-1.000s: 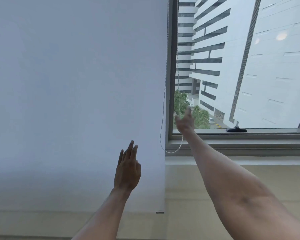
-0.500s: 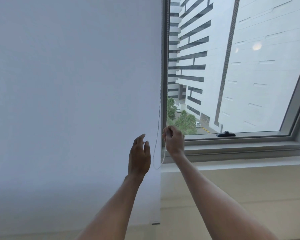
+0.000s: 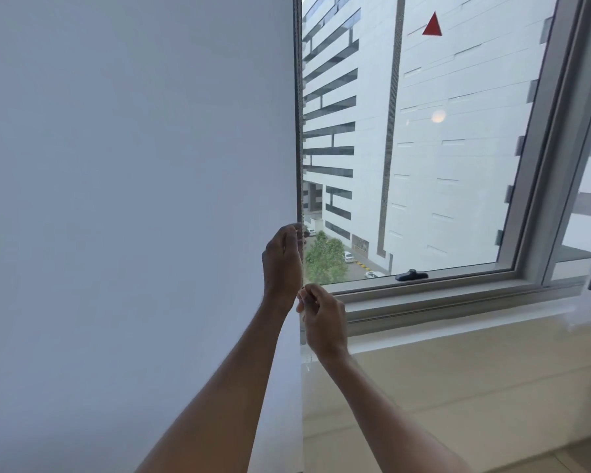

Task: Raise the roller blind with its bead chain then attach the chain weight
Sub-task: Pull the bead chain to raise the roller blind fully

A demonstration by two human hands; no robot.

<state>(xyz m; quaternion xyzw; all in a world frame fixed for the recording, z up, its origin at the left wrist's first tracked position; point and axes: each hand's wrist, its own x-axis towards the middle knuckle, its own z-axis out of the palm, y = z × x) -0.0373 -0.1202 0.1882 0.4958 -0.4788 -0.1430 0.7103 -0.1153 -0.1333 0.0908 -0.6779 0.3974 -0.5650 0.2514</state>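
Note:
A pale grey roller blind (image 3: 133, 199) hangs fully lowered and fills the left half of the view. Its thin bead chain (image 3: 299, 131) runs straight down along the blind's right edge, taut. My left hand (image 3: 282, 261) pinches the chain at the higher point, fingers closed around it. My right hand (image 3: 321, 319) grips the same chain just below, at sill height. The chain's lower loop is hidden behind my hands. No chain weight is visible.
To the right is a glazed window with a grey frame (image 3: 533, 199) and a black handle (image 3: 410, 275) on its lower rail. A white sill (image 3: 458, 322) runs beneath, with a beige wall (image 3: 458, 397) below it. Buildings and trees show outside.
My left hand rose from beside the blind and closed on the chain above the right hand. The right hand came down lower on the chain. The chain went from a slack loop to taut.

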